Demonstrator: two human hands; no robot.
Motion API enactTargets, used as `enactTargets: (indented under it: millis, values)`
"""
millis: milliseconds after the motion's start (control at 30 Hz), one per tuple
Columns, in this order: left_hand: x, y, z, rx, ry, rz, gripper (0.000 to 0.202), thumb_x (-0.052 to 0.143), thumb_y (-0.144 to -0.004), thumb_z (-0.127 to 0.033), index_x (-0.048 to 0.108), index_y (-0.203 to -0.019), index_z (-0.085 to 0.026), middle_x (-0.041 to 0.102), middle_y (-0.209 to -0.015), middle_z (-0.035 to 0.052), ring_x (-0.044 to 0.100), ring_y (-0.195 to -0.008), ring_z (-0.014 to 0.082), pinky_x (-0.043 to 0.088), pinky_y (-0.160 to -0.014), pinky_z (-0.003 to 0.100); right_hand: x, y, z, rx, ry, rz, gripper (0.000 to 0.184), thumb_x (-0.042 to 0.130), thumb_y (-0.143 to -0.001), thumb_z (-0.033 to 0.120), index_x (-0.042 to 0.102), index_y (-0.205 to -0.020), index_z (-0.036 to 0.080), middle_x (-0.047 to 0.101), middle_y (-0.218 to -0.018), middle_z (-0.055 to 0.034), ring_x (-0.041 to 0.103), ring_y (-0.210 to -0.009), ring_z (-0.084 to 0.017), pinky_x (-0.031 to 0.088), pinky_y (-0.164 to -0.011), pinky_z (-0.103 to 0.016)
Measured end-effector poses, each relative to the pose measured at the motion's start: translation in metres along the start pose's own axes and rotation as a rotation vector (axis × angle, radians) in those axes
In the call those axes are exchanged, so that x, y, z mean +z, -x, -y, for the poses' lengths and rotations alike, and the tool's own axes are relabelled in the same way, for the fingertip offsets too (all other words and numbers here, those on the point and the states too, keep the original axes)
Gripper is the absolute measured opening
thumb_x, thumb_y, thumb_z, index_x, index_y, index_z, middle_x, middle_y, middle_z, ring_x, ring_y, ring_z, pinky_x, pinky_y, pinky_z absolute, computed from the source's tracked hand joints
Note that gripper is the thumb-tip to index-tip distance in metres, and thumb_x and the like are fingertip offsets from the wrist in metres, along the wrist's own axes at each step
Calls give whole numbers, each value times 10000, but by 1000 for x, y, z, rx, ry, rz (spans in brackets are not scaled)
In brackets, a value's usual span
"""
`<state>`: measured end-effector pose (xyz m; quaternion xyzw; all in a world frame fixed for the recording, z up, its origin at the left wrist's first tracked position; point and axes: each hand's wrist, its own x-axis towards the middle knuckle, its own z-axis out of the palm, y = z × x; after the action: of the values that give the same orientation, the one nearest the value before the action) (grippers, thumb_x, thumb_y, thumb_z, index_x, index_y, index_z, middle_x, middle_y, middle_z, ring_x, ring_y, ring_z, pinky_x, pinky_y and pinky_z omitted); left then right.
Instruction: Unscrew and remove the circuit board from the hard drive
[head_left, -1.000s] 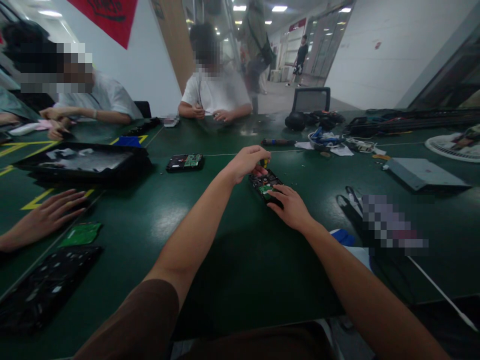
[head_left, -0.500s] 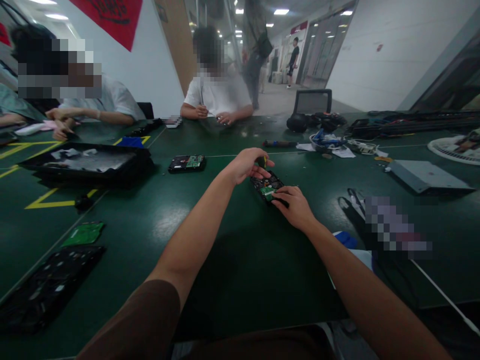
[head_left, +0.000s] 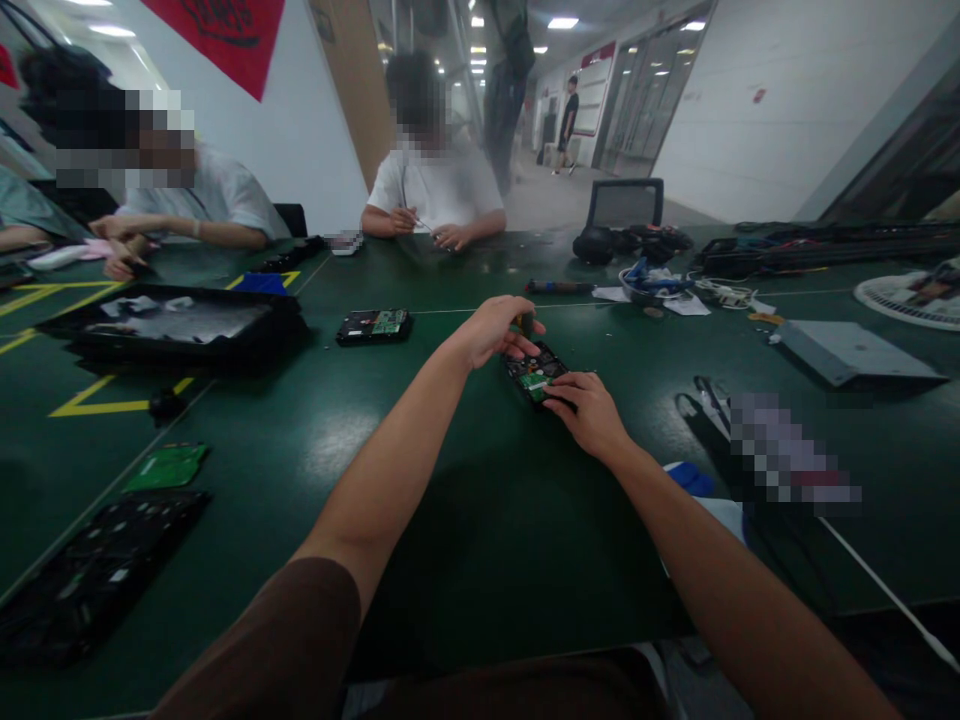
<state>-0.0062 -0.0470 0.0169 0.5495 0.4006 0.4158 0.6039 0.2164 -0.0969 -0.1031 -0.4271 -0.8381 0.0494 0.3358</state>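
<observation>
A black hard drive (head_left: 550, 358) with a green circuit board (head_left: 533, 382) lies at an angle on the dark green table in front of me. My left hand (head_left: 491, 330) is closed round the short dark handle of a screwdriver (head_left: 527, 323), held upright above the drive's far end. The tip is hidden behind my fingers, so contact with the drive cannot be made out. My right hand (head_left: 589, 408) grips the near right edge of the drive, thumb and fingers beside the green board.
Another hard drive (head_left: 373, 326) lies left of my hands, near a black tray (head_left: 180, 335). A loose green board (head_left: 166, 467) and a black casing (head_left: 97, 570) are at left. A grey metal box (head_left: 859, 352) stands right. Several people sit across the table (head_left: 450, 440).
The screwdriver handle has turned slightly in my left hand; its yellow part no longer shows. My right hand stays on the hard drive. A person in the far corridor has walked left.
</observation>
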Motion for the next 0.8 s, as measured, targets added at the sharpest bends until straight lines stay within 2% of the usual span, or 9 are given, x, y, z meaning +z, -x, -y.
enactTargets:
  millis: [233, 467, 633, 800]
  values:
    - [-1, -1, -2, 10, -67, 16, 198, 583, -881, -304, 678, -948, -143, 704, -1007, 103, 692, -577, 129, 470, -473, 222, -2, 1, 3, 12, 14, 3, 243, 649, -962, 342, 758, -1154, 239, 702, -1183, -96, 588, -1102, -293, 486, -990, -500]
    - [0, 1, 0, -32, 49, 73, 186, 574, -905, -340, 581, -992, -176, 748, -1005, 122, 714, -612, 166, 483, -484, 233, -4, 2, 4, 46, 19, -8, 214, 683, -925, 357, 745, -1096, 245, 699, -1164, -93, 597, -1099, -300, 477, -985, -515]
    - [-1, 1, -2, -12, 5, 59, 206, 581, -893, -320, 655, -968, -143, 722, -950, 105, 708, -617, 146, 492, -517, 226, -5, 2, 4, 59, 32, -22, 210, 711, -893, 352, 736, -1062, 228, 694, -1143, -101, 595, -1084, -300, 477, -978, -508]
    - [-1, 2, -3, -53, -4, 132, 236, 574, -909, -328, 663, -1008, -133, 727, -969, 125, 697, -605, 143, 475, -506, 231, -5, 2, 4, 76, 51, -57, 225, 735, -870, 360, 728, -1041, 214, 679, -1103, -112, 589, -1058, -305, 492, -953, -506]
